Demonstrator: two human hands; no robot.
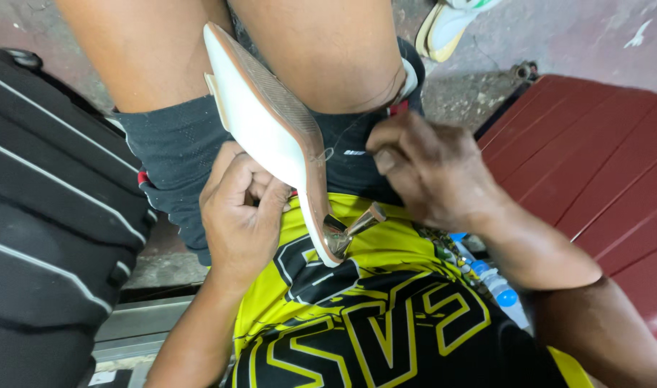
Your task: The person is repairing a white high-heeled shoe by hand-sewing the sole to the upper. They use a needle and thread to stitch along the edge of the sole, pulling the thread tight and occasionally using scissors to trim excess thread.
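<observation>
We are holding the white high-heeled shoe [271,129] sole-up between our knees, its long axis running away from us, thin heel [361,223] toward our chest. Our left hand [242,208] is gripping it, touching its left edge. Our right hand [429,172] is curling narrowly just right; contents: cannot tell. A plastic bottle [497,284] is lying at our right hip.

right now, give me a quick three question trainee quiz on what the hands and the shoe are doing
1. True or false: the white high-heeled shoe lies sole up between the knees.
2. Which hand grips the shoe's upper? A) left hand B) right hand
3. Fill in: beside the red bench stand plastic ____ with blue caps.

Key: 1 true; 2 A; 3 bottles
</observation>
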